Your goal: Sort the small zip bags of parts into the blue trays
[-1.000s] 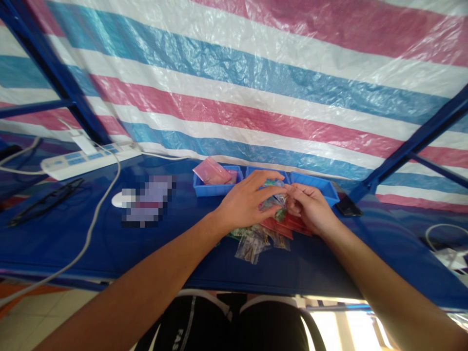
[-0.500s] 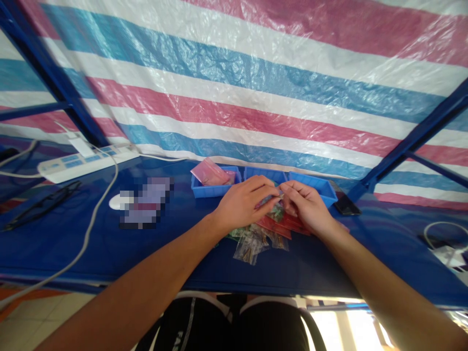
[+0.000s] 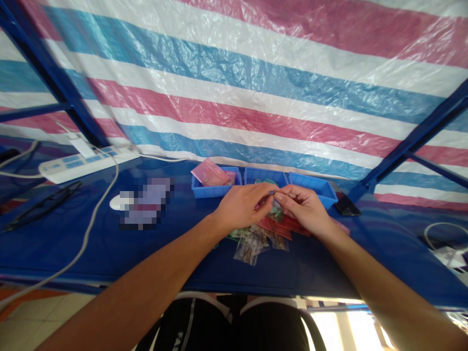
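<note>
My left hand (image 3: 244, 205) and my right hand (image 3: 303, 204) meet fingertip to fingertip above a pile of small packets. Both are closed, and whatever is pinched between them is too small and too covered to name. Under the hands lie red packets (image 3: 280, 227) and a greenish packet (image 3: 276, 212). Nearer to me are clear plastic bags (image 3: 250, 248) with thin brass-coloured pieces inside. Behind the hands stand three blue bins: the left bin (image 3: 208, 191) holds a pink packet (image 3: 210, 172), the middle bin (image 3: 266, 175) some greenish packets, and the right bin (image 3: 318, 188) is partly hidden.
A white power strip (image 3: 87, 163) with its cable (image 3: 95, 214), black glasses (image 3: 44, 204) and a white round object (image 3: 119, 202) beside a blurred-out item are on the left. A dark phone-like object (image 3: 347, 205) lies right of the bins. Striped sheeting (image 3: 234, 107) hangs behind.
My fingertips have shifted slightly left and lower, and the left hand has dipped a little. The packets and bins stay where they were.
</note>
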A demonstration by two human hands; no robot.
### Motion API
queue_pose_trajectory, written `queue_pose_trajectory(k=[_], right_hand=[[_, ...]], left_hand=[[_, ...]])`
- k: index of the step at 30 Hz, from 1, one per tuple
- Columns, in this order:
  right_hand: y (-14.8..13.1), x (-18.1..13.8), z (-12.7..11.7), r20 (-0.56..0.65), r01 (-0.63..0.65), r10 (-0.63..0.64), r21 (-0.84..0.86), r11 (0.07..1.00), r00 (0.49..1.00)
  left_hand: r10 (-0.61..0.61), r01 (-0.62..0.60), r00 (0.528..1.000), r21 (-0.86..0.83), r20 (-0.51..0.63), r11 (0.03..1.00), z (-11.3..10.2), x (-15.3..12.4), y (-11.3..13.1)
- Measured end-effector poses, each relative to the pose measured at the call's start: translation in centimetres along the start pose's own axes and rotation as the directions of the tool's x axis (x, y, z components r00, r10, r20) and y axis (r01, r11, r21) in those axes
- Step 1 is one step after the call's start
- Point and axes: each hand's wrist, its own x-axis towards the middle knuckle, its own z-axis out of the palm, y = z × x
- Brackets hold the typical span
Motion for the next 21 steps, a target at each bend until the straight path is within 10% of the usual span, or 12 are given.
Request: queue_pose_trajectory(k=[21], right_hand=[[-0.17, 0.05, 0.12, 0.021, -0.007, 0.009, -0.08, 0.997, 1.0]], left_hand=[[-0.035, 0.036, 0.998, -0.01, 0.055, 0.999, -0.28, 0.16, 0.16]])
